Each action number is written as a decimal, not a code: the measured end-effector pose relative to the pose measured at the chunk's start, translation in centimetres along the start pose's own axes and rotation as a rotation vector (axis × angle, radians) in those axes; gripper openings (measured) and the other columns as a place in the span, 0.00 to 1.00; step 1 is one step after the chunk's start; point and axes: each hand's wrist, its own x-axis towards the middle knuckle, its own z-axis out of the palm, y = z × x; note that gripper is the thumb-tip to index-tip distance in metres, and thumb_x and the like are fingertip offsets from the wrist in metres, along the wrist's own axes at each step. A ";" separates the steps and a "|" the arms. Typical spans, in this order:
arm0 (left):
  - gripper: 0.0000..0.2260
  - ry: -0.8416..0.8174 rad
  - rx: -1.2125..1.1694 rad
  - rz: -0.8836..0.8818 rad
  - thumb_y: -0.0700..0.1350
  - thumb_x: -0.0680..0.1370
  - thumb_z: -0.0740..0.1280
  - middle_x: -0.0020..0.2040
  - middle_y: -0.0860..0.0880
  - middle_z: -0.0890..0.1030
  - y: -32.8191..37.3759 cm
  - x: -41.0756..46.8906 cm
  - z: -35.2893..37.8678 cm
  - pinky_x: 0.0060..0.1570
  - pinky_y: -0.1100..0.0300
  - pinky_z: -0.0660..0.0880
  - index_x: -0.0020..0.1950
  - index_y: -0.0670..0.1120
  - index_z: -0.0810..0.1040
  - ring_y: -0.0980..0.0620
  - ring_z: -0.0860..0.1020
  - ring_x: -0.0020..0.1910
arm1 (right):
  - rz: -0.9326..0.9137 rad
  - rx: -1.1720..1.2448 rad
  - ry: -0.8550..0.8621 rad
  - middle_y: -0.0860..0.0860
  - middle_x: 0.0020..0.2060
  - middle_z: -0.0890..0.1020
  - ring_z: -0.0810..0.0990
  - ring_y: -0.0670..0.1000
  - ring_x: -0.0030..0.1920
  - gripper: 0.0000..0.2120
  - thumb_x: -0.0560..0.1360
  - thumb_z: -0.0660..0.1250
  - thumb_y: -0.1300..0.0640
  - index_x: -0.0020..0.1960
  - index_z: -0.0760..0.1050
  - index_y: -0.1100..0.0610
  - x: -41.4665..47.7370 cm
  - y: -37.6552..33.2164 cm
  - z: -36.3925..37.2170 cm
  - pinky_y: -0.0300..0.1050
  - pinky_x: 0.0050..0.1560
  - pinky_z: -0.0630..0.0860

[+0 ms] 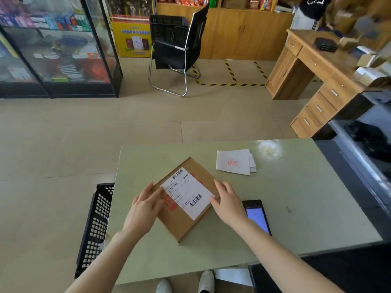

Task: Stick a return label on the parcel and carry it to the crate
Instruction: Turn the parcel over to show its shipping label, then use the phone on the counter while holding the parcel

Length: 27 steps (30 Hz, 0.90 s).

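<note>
A flat brown cardboard parcel (179, 216) lies turned like a diamond on the pale green table (296, 197). A white shipping label with barcodes (187, 192) covers its top. My left hand (146, 208) rests on the parcel's left edge, fingers on the label's left corner. My right hand (227, 203) lies flat against the parcel's right corner. A small stack of white return labels with red print (234, 162) sits on the table beyond my right hand. A black perforated crate (95, 227) stands on the floor at the table's left side.
A phone with a lit screen (257, 216) lies right of my right hand. A black office chair (179, 47) stands across the floor, a glass display case (59, 45) at the left, a wooden desk (317, 66) at the right. A dark counter (359, 161) borders the table's right side.
</note>
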 end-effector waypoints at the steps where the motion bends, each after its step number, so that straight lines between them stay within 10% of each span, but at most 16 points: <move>1: 0.23 -0.038 0.000 -0.009 0.58 0.78 0.62 0.79 0.53 0.57 0.5 0.4 0.3 0.73 0.48 0.60 0.74 0.59 0.65 0.42 0.58 0.75 | 0.007 0.016 0.030 0.50 0.71 0.64 0.73 0.55 0.63 0.29 0.79 0.58 0.46 0.77 0.55 0.53 -0.9 0.2 0.5 0.50 0.59 0.74; 6: 0.41 -0.156 0.038 -0.071 0.64 0.66 0.72 0.78 0.46 0.55 2.9 2.5 0.8 0.76 0.46 0.48 0.75 0.60 0.59 0.38 0.51 0.76 | -0.008 0.163 0.078 0.48 0.74 0.62 0.66 0.50 0.70 0.28 0.80 0.54 0.43 0.77 0.54 0.50 -3.0 2.5 1.3 0.45 0.66 0.68; 11: 0.48 -0.083 -0.093 -0.177 0.60 0.58 0.78 0.66 0.45 0.64 3.1 2.8 1.1 0.67 0.42 0.64 0.73 0.61 0.58 0.36 0.61 0.67 | 0.336 0.141 0.229 0.55 0.69 0.69 0.70 0.57 0.66 0.30 0.77 0.62 0.43 0.73 0.61 0.56 -2.4 7.9 0.8 0.50 0.60 0.70; 19: 0.51 0.007 -0.158 -0.180 0.56 0.54 0.82 0.64 0.47 0.67 2.8 3.0 1.6 0.63 0.41 0.69 0.72 0.60 0.62 0.39 0.64 0.66 | 0.719 0.074 -0.040 0.52 0.63 0.67 0.68 0.57 0.62 0.52 0.56 0.78 0.40 0.73 0.54 0.46 -1.7 13.0 1.9 0.51 0.48 0.70; 27: 0.49 0.046 -0.158 -0.131 0.55 0.53 0.83 0.63 0.49 0.68 2.6 4.2 1.5 0.63 0.42 0.71 0.71 0.57 0.65 0.41 0.66 0.66 | 0.836 0.098 0.025 0.58 0.58 0.70 0.71 0.58 0.58 0.37 0.59 0.80 0.52 0.62 0.67 0.61 -1.7 13.0 2.9 0.50 0.50 0.75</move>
